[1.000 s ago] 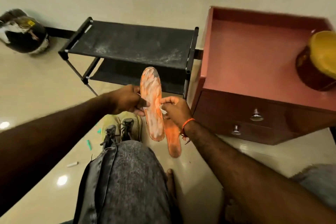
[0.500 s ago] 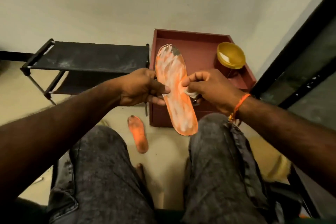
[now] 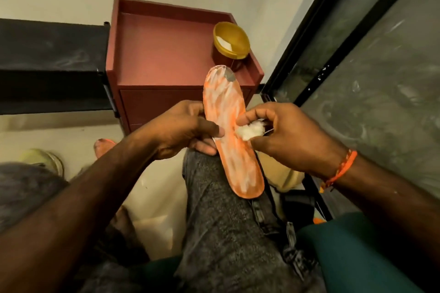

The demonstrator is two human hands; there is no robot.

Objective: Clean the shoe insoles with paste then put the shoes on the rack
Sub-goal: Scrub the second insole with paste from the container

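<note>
Pale floor and a dark glazed door frame the lap, where the left hand (image 3: 188,127) grips a paste-streaked orange insole (image 3: 232,140) and the right hand (image 3: 285,135) pinches a white wad (image 3: 250,130) against it. Cleaning is underway; the second insole (image 3: 102,147), a shoe (image 3: 42,158) and rack (image 3: 52,54) wait. Since earlier, the view has swung right toward the red cabinet (image 3: 164,54).

No readable text, label, brand, number or sign on anything.

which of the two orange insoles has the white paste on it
The insole held up by the left hand, streaked white along its length. The other insole lies on the floor, mostly hidden by the left arm, showing no white.
</note>
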